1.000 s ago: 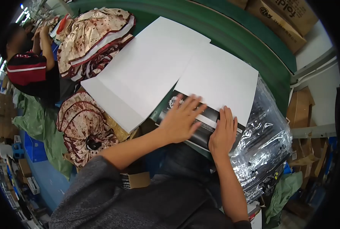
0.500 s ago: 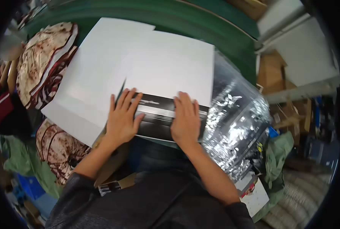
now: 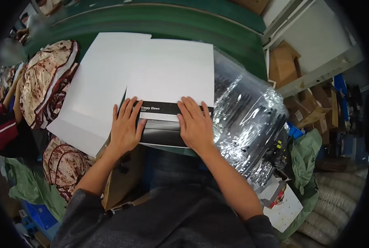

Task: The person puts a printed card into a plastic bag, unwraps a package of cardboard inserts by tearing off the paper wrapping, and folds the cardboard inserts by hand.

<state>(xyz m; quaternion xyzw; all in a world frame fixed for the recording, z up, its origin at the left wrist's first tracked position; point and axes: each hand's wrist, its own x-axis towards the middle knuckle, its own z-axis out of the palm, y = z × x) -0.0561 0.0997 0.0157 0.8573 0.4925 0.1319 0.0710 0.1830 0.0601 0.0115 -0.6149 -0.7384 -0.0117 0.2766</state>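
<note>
A black printed strip with white lettering and a silver band (image 3: 161,124) lies along the near edge of a white sheet (image 3: 172,70). My left hand (image 3: 125,126) rests flat on the strip's left end, fingers spread. On its right end lies my right hand (image 3: 196,126), palm down, fingers stretched out and touching the strip. A second white sheet (image 3: 91,82) sits to the left, partly against the first. Clear plastic packages (image 3: 250,120) are stacked just right of my right hand.
Stained cream-and-red fabric (image 3: 48,82) is piled at the left on the green table (image 3: 172,20), with more fabric (image 3: 64,165) below. A co-worker's sleeve (image 3: 2,130) shows at far left. Cardboard boxes (image 3: 283,66), green plastic (image 3: 306,161) and a white printed card (image 3: 281,211) are at the right.
My view has swung right, so the sheets appear farther left. My left hand has moved from the middle of the strip to its left end; both hands now lie flat on it.
</note>
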